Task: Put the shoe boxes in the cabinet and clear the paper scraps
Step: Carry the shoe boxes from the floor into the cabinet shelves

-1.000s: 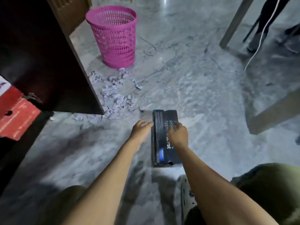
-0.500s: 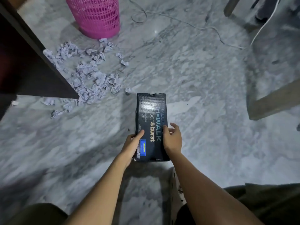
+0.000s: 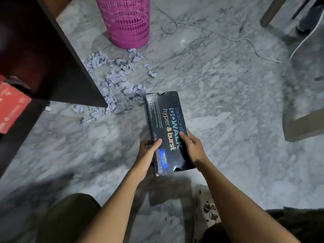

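I hold a black shoe box [image 3: 164, 123] with printed lettering above the marble floor, its long side pointing away from me. My left hand [image 3: 146, 155] grips its near left edge, and my right hand [image 3: 192, 148] grips its near right edge. A spread of crumpled grey paper scraps [image 3: 119, 83] lies on the floor just beyond the box. The dark cabinet [image 3: 45, 55] stands open at the left, with a red shoe box [image 3: 12, 106] inside it.
A pink mesh waste basket [image 3: 126, 21] stands behind the scraps. A thin cable [image 3: 228, 38] trails over the floor at the back right. Furniture legs [image 3: 301, 123] stand at the right. My knees and a sandal [image 3: 206, 213] show at the bottom.
Both hands have closed on the black shoe box and lifted it off the floor towards me. The view has swung left, bringing the cabinet and red box back in.
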A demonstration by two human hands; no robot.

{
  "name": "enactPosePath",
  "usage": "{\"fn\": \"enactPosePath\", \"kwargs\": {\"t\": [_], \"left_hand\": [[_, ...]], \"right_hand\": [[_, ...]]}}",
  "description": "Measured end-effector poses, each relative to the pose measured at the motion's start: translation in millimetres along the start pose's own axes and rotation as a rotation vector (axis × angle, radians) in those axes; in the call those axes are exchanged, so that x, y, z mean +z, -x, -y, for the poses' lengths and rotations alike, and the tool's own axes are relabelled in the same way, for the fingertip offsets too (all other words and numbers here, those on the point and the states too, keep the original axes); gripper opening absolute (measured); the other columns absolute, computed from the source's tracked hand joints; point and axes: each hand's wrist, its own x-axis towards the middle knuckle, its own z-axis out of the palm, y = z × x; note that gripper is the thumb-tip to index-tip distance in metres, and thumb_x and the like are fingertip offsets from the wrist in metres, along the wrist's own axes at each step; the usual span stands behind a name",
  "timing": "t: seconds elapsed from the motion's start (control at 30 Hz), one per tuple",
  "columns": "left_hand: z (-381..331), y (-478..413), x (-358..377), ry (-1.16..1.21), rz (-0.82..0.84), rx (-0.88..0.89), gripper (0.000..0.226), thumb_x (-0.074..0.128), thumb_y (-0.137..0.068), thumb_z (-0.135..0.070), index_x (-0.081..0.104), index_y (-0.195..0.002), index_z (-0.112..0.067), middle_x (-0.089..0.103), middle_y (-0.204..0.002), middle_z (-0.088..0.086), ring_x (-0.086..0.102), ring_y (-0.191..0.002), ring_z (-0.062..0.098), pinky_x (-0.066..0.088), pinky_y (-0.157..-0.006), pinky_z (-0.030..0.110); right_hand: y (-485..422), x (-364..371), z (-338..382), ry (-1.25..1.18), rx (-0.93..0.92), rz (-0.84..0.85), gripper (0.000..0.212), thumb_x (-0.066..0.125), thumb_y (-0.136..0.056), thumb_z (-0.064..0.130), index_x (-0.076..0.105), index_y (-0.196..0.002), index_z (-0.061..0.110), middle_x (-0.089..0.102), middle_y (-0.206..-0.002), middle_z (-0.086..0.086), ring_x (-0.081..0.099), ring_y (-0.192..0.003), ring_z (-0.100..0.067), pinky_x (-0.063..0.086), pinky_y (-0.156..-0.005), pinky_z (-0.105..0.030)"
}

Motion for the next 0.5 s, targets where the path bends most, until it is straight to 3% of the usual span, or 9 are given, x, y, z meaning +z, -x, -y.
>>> {"fn": "enactPosePath", "kwargs": {"t": [0.17,0.3,0.4,0.5], "left_hand": [[-40,42,-51,-0.026,-0.017,0.125,0.057,0.070,-0.077,-0.054,0.043,-0.114,-0.020,0.065,-0.117,0.002,0.066,-0.105,0.015,0.054,-0.091,0.042],[-69,82,-105,-0.015,-0.045,0.237,0.047,0.065,-0.089,-0.040,0.039,-0.126,-0.030,0.069,-0.110,-0.002,0.070,-0.095,0.010,0.055,-0.080,0.033],[-86,112,-149,-0.001,-0.080,0.306,0.058,0.066,-0.087,-0.043,0.037,-0.136,-0.037,0.069,-0.115,-0.010,0.069,-0.094,0.001,0.051,-0.075,0.025],[-103,144,-187,0.033,-0.136,0.378,0.060,0.065,-0.088,-0.041,0.036,-0.141,-0.036,0.068,-0.120,-0.009,0.069,-0.099,0.002,0.052,-0.072,0.017]], "right_hand": [[16,43,57,0.074,-0.099,0.126,0.024,0.058,-0.094,0.032,0.071,-0.114,0.033,0.074,-0.109,0.010,0.069,-0.102,-0.008,0.052,-0.092,-0.029],[41,90,101,0.095,-0.189,0.249,0.024,0.055,-0.096,0.016,0.071,-0.113,0.023,0.075,-0.105,0.009,0.069,-0.094,-0.008,0.050,-0.074,-0.013],[59,129,130,0.129,-0.265,0.353,0.029,0.058,-0.095,0.019,0.068,-0.121,0.028,0.073,-0.112,0.005,0.069,-0.100,-0.009,0.053,-0.080,-0.020],[73,167,157,0.162,-0.344,0.434,0.030,0.061,-0.094,0.024,0.066,-0.121,0.039,0.072,-0.111,0.007,0.067,-0.104,-0.007,0.054,-0.088,-0.029]]}}
